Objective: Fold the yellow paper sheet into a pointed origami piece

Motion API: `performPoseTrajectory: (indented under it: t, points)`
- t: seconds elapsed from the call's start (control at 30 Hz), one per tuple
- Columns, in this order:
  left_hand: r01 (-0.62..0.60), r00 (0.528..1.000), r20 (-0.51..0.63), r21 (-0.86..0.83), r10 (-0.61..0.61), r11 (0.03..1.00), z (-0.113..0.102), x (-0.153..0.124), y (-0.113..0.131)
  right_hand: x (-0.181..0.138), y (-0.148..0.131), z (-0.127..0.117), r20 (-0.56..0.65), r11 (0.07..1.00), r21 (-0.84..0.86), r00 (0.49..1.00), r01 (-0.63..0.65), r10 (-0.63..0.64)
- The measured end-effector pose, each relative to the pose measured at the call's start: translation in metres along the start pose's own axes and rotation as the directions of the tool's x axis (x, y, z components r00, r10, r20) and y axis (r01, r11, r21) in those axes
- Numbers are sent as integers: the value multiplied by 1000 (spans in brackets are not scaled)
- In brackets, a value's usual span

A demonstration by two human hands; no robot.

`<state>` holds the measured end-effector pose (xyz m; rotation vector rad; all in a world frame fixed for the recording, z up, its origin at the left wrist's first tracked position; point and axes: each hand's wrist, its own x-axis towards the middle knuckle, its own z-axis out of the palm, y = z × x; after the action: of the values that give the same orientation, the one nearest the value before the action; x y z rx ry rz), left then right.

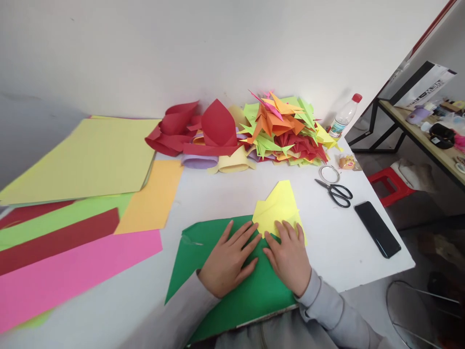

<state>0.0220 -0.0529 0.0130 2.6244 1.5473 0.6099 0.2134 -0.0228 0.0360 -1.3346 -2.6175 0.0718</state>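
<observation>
A folded piece of yellow paper (278, 206) lies partly over the upper right edge of a green sheet (207, 242) on the white table. My left hand (232, 257) rests flat on the green sheet, its fingers stretched out and the fingertips at the yellow paper's lower left edge. Fingers spread, my right hand (288, 254) presses down on the lower part of the yellow paper. Both palms face down, and neither hand grips anything.
Large coloured sheets (90, 160) are stacked at the left, with pink paper (90, 266) nearer. Folded paper shapes (279, 126) pile against the wall beside a bottle (343, 118). Scissors (336, 193), a tape roll (329, 174) and a phone (378, 229) lie at the right.
</observation>
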Motion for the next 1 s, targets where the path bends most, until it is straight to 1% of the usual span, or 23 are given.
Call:
performPoseTrajectory:
  t: [0.13,0.2,0.23,0.3,0.37,0.53,0.7,0.8,0.9,1.0]
  points:
    - [5,1000,-16,-17,-6,1000,-1,-1,2,0,-2,1,-20,1000,-20,1000,4,-4]
    - [51,998,-46,-34,-53,998,1,0,4,-1,-6,0,-23,999,-31,1000,-13,12]
    - [102,992,-74,-38,-104,994,3,2,5,-2,-8,-1,-22,999,-34,999,-25,24]
    - [233,961,-146,-41,-236,972,8,7,6,-2,-13,-3,-18,998,-38,999,-48,47]
    - [334,920,-200,-44,-336,942,13,15,8,-3,-18,-3,-22,997,-34,998,-63,63]
    - [452,862,-248,-18,-442,892,21,34,11,-6,-22,-2,-51,997,38,996,-71,73]
    - [527,822,-229,-42,-521,849,23,42,10,-4,-12,-7,-11,981,188,998,-54,57]
    - [543,813,-208,-67,-544,837,25,42,7,2,-2,-14,28,968,250,999,-23,16]
    - [547,800,-225,-107,-556,831,28,41,5,14,10,-21,76,966,259,997,13,-33]
    - [553,785,-243,-143,-570,821,31,40,4,34,21,-29,98,976,207,992,61,-82]
